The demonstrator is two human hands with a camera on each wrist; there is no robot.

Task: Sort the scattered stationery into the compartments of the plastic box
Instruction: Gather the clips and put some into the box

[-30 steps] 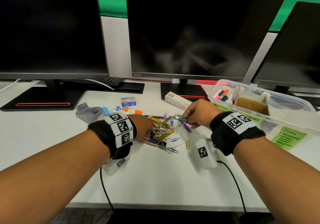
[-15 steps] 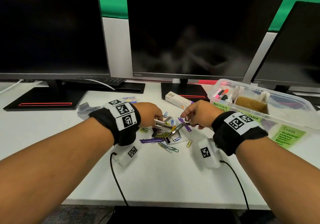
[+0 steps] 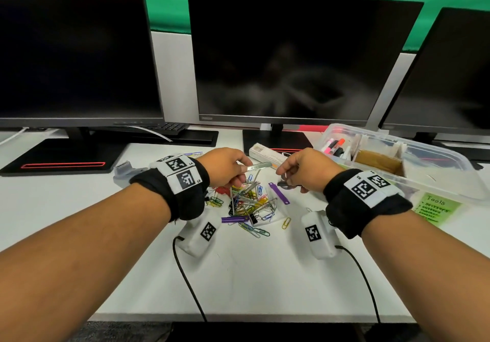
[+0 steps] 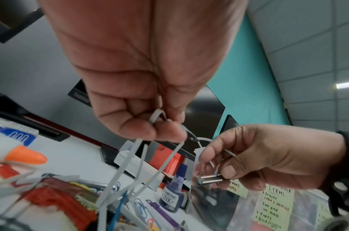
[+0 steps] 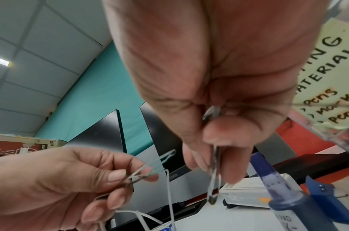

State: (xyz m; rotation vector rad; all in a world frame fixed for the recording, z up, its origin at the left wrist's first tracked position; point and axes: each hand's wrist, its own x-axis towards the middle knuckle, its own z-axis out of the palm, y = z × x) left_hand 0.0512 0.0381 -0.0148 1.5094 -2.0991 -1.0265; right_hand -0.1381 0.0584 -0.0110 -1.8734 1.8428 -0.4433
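Over a heap of coloured paper clips (image 3: 249, 204) my left hand (image 3: 242, 174) pinches a silver metal file fastener (image 3: 258, 167); its long prongs (image 4: 130, 168) hang down into the heap. My right hand (image 3: 287, 178) is a little to the right and pinches a small dark metal fastener bar (image 5: 214, 179), which dangles from thumb and forefinger. The two hands are apart. The clear plastic box (image 3: 424, 172) stands at the right with markers and a brown item in its compartments. A purple fastener strip (image 3: 278, 193) lies beside the heap.
Three dark monitors stand along the back. A grey stapler (image 3: 124, 172) lies left of my left wrist, a white carton (image 3: 265, 153) behind the hands. A blue stamp-pad ink bottle (image 4: 173, 192) and an orange-capped glue bottle (image 4: 25, 154) stand near the heap. Green labels (image 3: 434, 209) lie by the box.
Both hands have risen from the heap. The left hand lifted the silver fastener; the right hand drew its small metal piece away to the right, so the two parts came apart.
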